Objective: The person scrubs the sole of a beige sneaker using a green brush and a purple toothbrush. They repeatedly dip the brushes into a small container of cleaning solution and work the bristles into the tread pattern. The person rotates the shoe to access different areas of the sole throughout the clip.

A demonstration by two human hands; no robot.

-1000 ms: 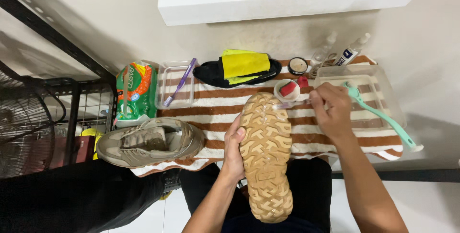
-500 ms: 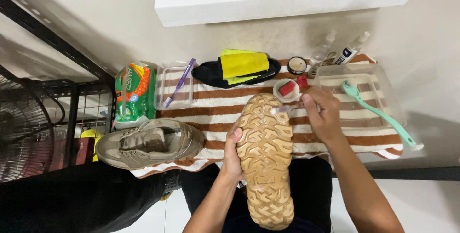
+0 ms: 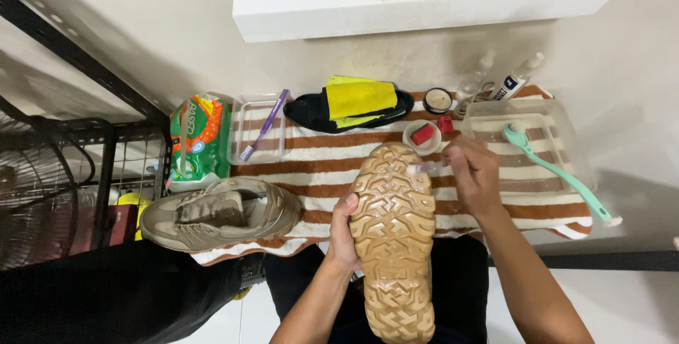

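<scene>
The tan shoe (image 3: 393,238) is held sole-up over the person's lap, toe toward the striped towel (image 3: 311,167). The left hand (image 3: 344,234) grips its left edge at mid-length, fingers wrapped around the side and clamped on the shoe. The right hand (image 3: 475,174) has its fingers closed on a small clear-handled brush (image 3: 424,167), whose head meets the sole's tread near the toe on the right side.

For good work at this step, it appears best to keep the shoe braced firmly with the left hand so the sole does not rock, and to run the bristles along the tread grooves rather than across the lugs. The sole looks wet or glossy; short strokes likely limit splatter.

Just beyond the toe sits a small white bowl (image 3: 421,135) holding a red piece. A clear tray (image 3: 559,139) to the right carries a long teal brush (image 3: 559,174). The second tan shoe (image 3: 223,213) lies on its side on the towel to the left, near another tray with a purple toothbrush (image 3: 264,125).
</scene>
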